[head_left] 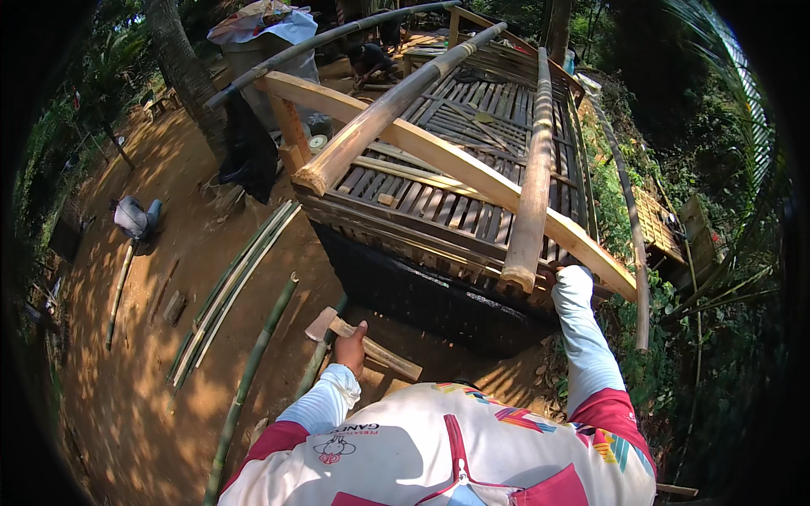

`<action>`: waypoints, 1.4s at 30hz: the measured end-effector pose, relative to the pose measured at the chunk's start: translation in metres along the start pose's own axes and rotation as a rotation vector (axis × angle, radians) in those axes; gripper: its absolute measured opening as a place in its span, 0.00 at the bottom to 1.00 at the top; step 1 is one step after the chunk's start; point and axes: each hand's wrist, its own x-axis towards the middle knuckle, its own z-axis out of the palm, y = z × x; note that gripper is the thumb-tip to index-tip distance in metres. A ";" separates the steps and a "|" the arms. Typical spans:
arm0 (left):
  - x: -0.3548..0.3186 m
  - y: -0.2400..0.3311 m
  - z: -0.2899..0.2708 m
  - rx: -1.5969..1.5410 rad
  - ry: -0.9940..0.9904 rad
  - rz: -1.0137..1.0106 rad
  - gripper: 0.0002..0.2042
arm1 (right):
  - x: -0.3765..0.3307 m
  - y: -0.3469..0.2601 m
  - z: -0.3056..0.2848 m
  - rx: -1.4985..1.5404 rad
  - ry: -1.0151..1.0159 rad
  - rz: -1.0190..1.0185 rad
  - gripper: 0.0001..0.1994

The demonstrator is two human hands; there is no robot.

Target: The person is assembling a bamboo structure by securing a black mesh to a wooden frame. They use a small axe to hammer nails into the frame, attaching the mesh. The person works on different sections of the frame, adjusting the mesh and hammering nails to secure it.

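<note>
You stood at the near end of the slatted bamboo platform [422, 249], hatchet [390, 357] in your left hand [349, 347].
Your left fingers grasped the hatchet low before you; your right hand [553, 273] was at the platform's edge beside the bamboo pole [535, 190], its grip impossible to tell. You seemed to be working by hand there, blade idle; any chop called for that hand well clear. The sawn beam [439, 160] slanted across, crowding your right side; a green bamboo pole [253, 379] lay leftward on the ground.

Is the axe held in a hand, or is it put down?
Held: the left hand grips the axe by its handle, near the head.
</note>
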 end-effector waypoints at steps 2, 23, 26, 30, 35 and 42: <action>0.003 0.029 0.017 -0.035 0.038 0.014 0.23 | 0.000 0.003 -0.002 -0.017 -0.040 -0.052 0.10; 0.074 0.162 0.179 0.052 -0.189 0.373 0.22 | 0.003 0.002 -0.001 0.032 -0.039 0.132 0.16; 0.077 0.159 0.188 0.127 -0.182 0.371 0.20 | 0.005 -0.002 -0.015 0.224 -0.024 0.257 0.14; 0.091 0.159 0.187 0.127 -0.218 0.363 0.24 | 0.003 0.000 -0.013 0.052 -0.007 0.179 0.08; 0.090 0.169 0.187 0.229 -0.262 0.462 0.24 | -0.001 0.001 -0.011 0.092 0.000 0.171 0.08; 0.099 0.174 0.192 0.216 -0.312 0.483 0.23 | -0.010 -0.021 -0.008 0.056 0.097 0.260 0.13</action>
